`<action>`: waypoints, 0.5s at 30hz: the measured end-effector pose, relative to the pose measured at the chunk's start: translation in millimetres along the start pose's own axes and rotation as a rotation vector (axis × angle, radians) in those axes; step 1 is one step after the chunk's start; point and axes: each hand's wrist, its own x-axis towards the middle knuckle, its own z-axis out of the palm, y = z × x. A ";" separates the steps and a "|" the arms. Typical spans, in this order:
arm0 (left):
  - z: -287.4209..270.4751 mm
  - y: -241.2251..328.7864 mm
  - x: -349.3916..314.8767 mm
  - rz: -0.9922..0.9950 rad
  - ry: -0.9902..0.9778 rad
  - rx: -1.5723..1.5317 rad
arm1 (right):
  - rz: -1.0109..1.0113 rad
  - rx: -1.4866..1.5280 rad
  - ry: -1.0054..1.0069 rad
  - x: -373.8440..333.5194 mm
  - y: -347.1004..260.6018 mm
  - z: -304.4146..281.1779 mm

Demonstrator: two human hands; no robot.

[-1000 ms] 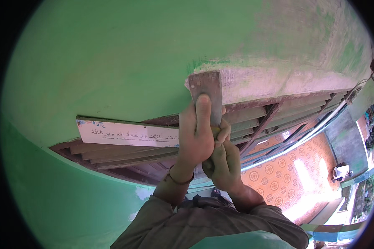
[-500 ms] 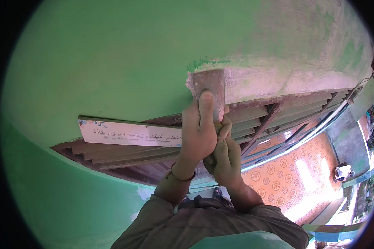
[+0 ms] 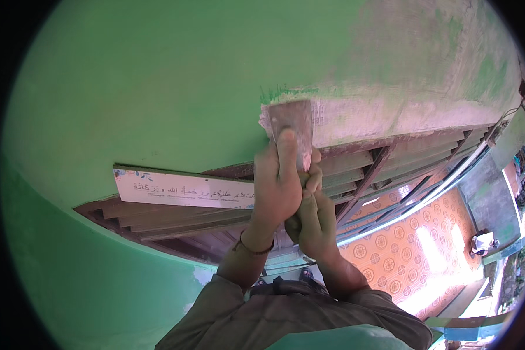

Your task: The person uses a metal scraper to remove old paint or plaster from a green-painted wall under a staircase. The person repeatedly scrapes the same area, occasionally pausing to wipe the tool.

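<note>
A wide-bladed scraper (image 3: 294, 119) lies against the green wall (image 3: 175, 76), its blade pointing up over a pale patch with the paint gone. My left hand (image 3: 275, 189) grips it high up, the thumb pressed flat along the blade. Lower down, my right hand (image 3: 316, 224) is closed round the handle, which the fingers mostly hide. Ragged green flakes (image 3: 294, 93) fringe the bare patch just above the blade's edge. A dark bracelet circles my left wrist.
Below the scraped strip runs a brown slatted wooden vent (image 3: 356, 169). A white lettered sign (image 3: 181, 188) leans across it, left of my hands. Patterned orange tiles (image 3: 391, 256) cover the floor at lower right. A person in white (image 3: 482, 242) is farther off at right.
The scraper blade has slid slightly down and to the left, with both hands moving along with it. Their grip stays the same.
</note>
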 end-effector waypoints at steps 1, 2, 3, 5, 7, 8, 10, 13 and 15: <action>0.4 -0.3 1.4 0.009 -0.001 -0.008 | -0.010 -0.010 -0.032 0.8 -1.1 -0.2; 0.5 0.1 3.2 0.078 0.001 -0.014 | 0.009 0.024 -0.040 1.9 -2.3 -0.3; 0.8 0.3 2.8 -0.011 0.015 -0.022 | 0.061 0.083 -0.034 2.3 -3.8 0.1; 0.9 1.9 2.8 -0.053 0.039 -0.035 | 0.057 0.082 -0.033 1.7 -7.3 2.1; -1.0 4.3 4.5 -0.015 -0.007 -0.042 | 0.055 0.086 -0.032 0.3 -10.6 4.6; -1.6 5.0 4.2 0.003 -0.015 -0.044 | 0.042 0.079 -0.034 0.8 -11.5 4.9; -1.8 5.8 2.4 -0.060 0.001 -0.082 | 0.061 0.073 -0.022 -2.0 -13.5 5.9; -0.5 5.4 1.6 -0.046 -0.020 -0.066 | 0.074 0.061 -0.012 -3.1 -14.3 4.7; 0.5 4.6 1.0 -0.044 -0.027 -0.060 | 0.046 0.034 -0.031 -3.0 -14.1 2.9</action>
